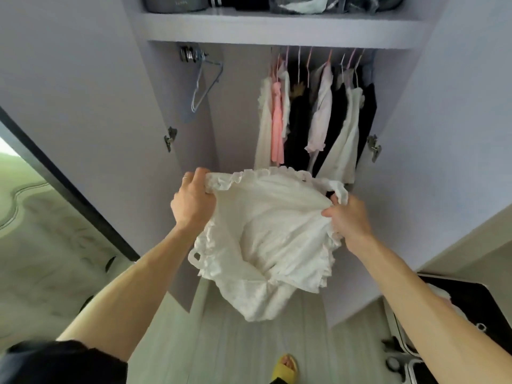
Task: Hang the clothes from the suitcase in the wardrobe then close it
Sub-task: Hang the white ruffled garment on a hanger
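Lilac wardrobe (pixel 235 112) stands open, its 2 doors (pixel 83 79) swung wide. Pale floor (pixel 249 350) below. Row of hung clothes (pixel 313 115), white, pink and black, fills the right part of the rail. White ruffled garment (pixel 266 234) is held up in the air in front of the wardrobe opening, below the hung clothes, bunched and sagging in the middle. Open suitcase (pixel 465 306) at lower right, dark lining, partly cut off by the frame. Left hand (pixel 194 200) grips the garment's left ruffled edge, fingers (pixel 201 173) curled round it. Right hand (pixel 350 217) pinches the right edge between thumb and fingers. Empty hangers (pixel 205 79) hang at the rail's left end. Yellow slipper (pixel 286 368) at bottom edge.
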`<act>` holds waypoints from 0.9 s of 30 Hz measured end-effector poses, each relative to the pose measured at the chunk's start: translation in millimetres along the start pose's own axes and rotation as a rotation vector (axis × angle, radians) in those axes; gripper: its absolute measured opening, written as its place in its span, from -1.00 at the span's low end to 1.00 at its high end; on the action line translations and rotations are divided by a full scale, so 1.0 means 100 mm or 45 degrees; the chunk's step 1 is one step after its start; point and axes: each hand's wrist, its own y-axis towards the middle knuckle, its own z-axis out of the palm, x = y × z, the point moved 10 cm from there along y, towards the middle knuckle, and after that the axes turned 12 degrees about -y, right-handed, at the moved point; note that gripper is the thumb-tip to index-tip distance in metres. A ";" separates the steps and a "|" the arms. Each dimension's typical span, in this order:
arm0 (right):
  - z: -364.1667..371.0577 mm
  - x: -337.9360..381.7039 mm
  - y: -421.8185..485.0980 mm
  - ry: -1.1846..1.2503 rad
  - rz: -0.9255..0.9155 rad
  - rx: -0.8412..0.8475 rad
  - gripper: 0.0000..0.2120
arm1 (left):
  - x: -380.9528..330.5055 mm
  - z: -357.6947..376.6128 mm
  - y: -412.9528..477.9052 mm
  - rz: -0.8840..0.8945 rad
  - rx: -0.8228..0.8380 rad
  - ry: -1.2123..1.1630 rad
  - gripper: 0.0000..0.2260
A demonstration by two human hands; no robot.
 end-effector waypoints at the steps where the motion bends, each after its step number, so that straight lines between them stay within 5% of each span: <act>1: 0.04 -0.01 0.07 0.028 0.038 0.057 -0.76 | -0.12 -0.01 0.09 0.044 0.003 0.018 -0.61; 6: 0.11 0.39 0.33 0.674 0.028 0.395 -0.65 | -0.62 0.23 0.45 0.240 0.130 0.288 -0.55; 10: -0.27 0.68 0.65 1.090 0.032 0.347 -0.68 | -0.29 0.34 0.73 0.117 0.271 0.537 -0.58; 14: -0.32 0.72 0.92 1.028 0.024 0.356 -0.58 | 0.11 0.21 0.93 -0.083 0.252 0.724 -0.67; 19: -0.14 0.78 1.06 0.864 -0.022 0.348 -0.70 | 0.25 0.05 0.97 -0.283 0.299 0.907 -0.78; 21: -0.04 0.83 1.10 0.813 -0.047 0.370 -0.73 | 0.35 0.04 1.00 -0.445 0.327 0.713 -0.83; 24: 0.19 0.82 1.16 0.563 -0.066 0.444 -0.70 | 0.40 0.33 0.96 -0.782 0.357 -0.281 -0.78; 27: 0.40 0.81 1.20 0.509 -0.048 0.476 -0.63 | 0.12 0.55 0.89 -0.830 0.221 -1.061 -0.83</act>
